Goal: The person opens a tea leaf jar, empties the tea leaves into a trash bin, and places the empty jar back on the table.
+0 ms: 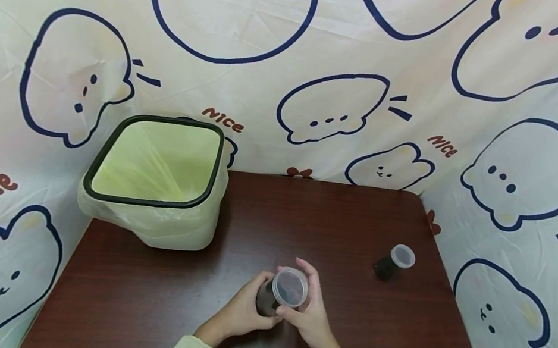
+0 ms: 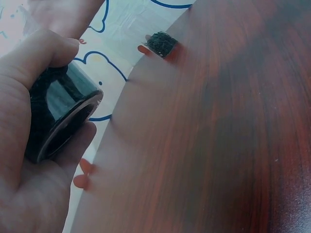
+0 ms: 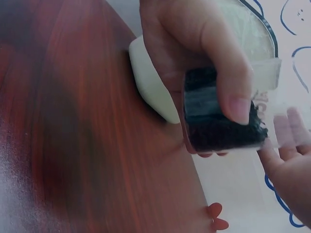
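A clear plastic jar [image 1: 267, 300] with dark, shredded contents is held over the table, its translucent lid [image 1: 290, 287] tilted up and to the right. My left hand [image 1: 244, 311] grips the jar's body, thumb across the near side, as the right wrist view shows. At the lid end, my right hand [image 1: 310, 317] has its thumb on the near rim and its fingers round the far side. In the left wrist view the jar's base [image 2: 73, 124] faces the camera. The dark contents [image 3: 223, 128] lie toward the base, leaving the part near the lid clear.
A similar lidded jar [image 1: 386, 268] with dark contents stands at the table's right. On the left is a pale bin [image 1: 178, 231] with a dark rim and a plastic liner. A patterned cloth [image 1: 264, 93] hangs behind the brown wooden table [image 1: 337, 219].
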Demonstrator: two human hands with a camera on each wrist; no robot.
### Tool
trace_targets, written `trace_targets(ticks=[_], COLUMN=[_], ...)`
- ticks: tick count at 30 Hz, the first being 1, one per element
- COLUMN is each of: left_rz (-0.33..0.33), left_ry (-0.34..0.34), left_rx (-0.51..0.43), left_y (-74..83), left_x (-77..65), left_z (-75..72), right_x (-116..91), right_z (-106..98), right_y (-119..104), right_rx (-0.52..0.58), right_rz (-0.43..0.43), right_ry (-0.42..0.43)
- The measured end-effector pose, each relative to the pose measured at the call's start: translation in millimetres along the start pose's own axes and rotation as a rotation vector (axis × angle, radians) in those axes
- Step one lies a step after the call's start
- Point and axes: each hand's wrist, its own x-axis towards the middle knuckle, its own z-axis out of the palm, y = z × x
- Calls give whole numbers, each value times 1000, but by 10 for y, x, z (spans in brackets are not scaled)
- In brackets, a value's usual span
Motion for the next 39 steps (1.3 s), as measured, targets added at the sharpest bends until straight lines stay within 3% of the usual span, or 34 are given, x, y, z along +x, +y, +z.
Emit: trace_targets(ticks=[6,16,21,29,39], left_rz=[35,21,-1,-9,-2], left_ry=[20,21,21,-13,-6], left_rx=[30,11,6,-38,-25], left_y=[-310,-319,-270,37,56], left_x=[27,20,17,-18,-24], left_z=[72,73,74,-14,-14], right_x=[-13,-21,-11,-11,-24], right_z=[58,69,68,50,0], right_y=[0,9,4,-26,-71], right_rx=[-36,-39,-17,-4,-17], right_rz=[8,23,4,-10,48], right_ry=[76,91,79,25,-22])
